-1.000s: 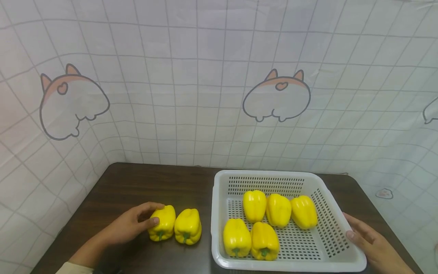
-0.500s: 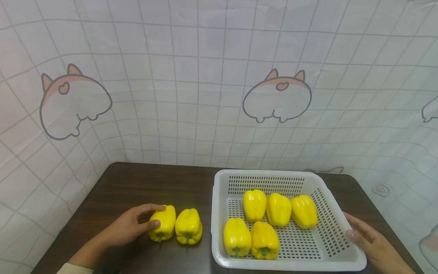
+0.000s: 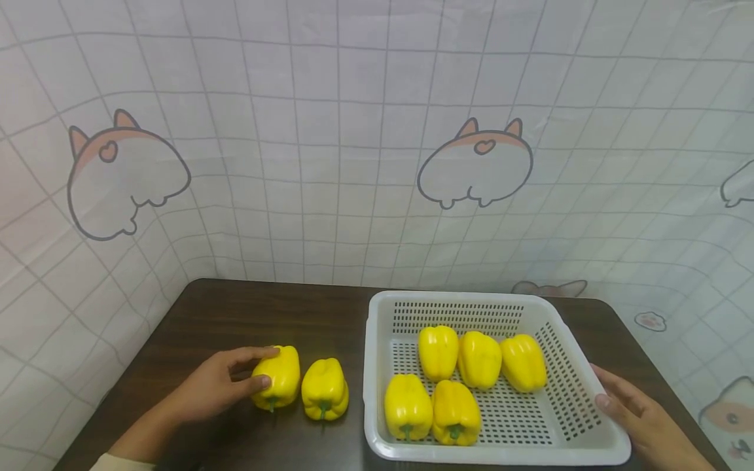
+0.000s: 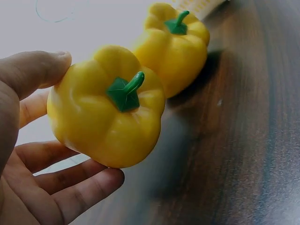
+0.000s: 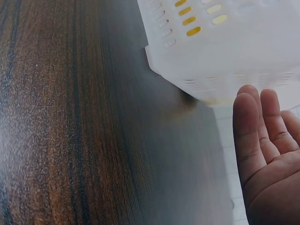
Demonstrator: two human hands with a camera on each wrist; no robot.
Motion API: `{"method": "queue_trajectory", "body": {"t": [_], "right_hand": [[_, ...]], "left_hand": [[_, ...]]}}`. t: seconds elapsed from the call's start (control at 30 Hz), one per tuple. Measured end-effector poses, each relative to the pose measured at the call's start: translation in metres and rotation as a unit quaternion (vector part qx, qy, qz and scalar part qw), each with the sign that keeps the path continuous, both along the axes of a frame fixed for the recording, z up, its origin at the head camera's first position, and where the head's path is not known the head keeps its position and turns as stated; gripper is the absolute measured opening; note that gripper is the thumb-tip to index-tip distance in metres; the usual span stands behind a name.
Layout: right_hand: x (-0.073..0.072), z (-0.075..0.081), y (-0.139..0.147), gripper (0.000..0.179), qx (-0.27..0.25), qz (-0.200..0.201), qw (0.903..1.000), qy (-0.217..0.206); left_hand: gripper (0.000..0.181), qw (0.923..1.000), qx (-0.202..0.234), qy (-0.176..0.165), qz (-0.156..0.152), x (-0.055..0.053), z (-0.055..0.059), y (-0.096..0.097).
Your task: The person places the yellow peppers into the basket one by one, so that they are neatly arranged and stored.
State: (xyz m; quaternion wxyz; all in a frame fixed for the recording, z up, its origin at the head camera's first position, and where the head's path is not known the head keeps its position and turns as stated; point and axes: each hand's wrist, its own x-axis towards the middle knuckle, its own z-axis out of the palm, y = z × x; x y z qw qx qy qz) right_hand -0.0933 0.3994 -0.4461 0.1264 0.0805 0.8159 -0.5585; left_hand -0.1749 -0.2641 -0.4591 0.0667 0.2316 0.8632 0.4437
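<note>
My left hand (image 3: 212, 386) grips a yellow bell pepper (image 3: 281, 378) between thumb and fingers, slightly off the table. In the left wrist view the held bell pepper (image 4: 103, 117) shows its green stem, with the thumb on one side and fingertips on the other. A second yellow bell pepper (image 3: 324, 390) rests on the table just to its right. The white perforated basket (image 3: 377, 366) stands on the right, several yellow bell peppers inside. Against the basket's right side lies my right hand (image 3: 642, 418); its fingers look fairly straight in the right wrist view, near the basket wall (image 5: 225, 56).
A dark wood table (image 3: 247, 314) bears everything. Behind it and at both sides hangs a white grid-patterned cloth (image 3: 330, 163) with cartoon animal prints. Inside the basket, bell peppers (image 3: 480, 361) lie in a back row and a front-left pair (image 3: 408, 407).
The bell pepper in my left hand has risen a little and shifted slightly left, parting from the one beside it. My right hand and the basket have stayed put.
</note>
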Motion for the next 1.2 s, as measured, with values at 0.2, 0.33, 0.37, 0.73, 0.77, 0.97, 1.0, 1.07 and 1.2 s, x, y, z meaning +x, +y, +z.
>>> {"method": "queue_trajectory", "body": {"t": [0.2,0.33,0.37,0.73,0.77,0.97,1.0,1.07,1.2], "right_hand": [[-0.001,0.0,0.001,0.072,0.004,0.005,1.0,0.006],[-0.001,0.0,0.001,0.072,0.005,0.002,1.0,0.002],[-0.001,0.001,0.001,0.073,0.005,0.0,1.0,-0.002],[-0.001,0.001,-0.001,0.071,0.004,0.0,1.0,0.006],[-0.001,0.001,-0.001,0.071,0.004,-0.001,1.0,0.005],[-0.002,-0.001,0.001,0.07,0.001,0.004,1.0,0.005],[-0.002,-0.001,0.001,0.07,0.001,0.006,1.0,0.006],[-0.002,-0.001,0.002,0.069,-0.002,0.007,1.0,0.006],[-0.002,-0.001,0.002,0.07,-0.005,0.006,1.0,0.005]], "left_hand": [[0.05,0.9997,0.018,0.0,0.016,0.003,0.008,-0.001],[0.051,0.9995,0.028,0.0,0.017,0.005,0.014,0.0],[0.05,0.9994,0.03,-0.001,0.018,0.006,0.015,0.001],[0.048,0.9981,0.061,0.013,0.002,0.013,0.034,0.012],[0.047,0.9978,0.065,0.011,-0.001,0.014,0.035,0.014],[0.046,0.9972,0.071,0.007,-0.023,0.018,0.041,0.023],[0.046,0.9972,0.07,0.009,-0.024,0.019,0.042,0.025],[0.046,0.997,0.071,0.011,-0.028,0.02,0.043,0.027],[0.046,0.9964,0.08,0.009,-0.028,0.02,0.044,0.032]]}}
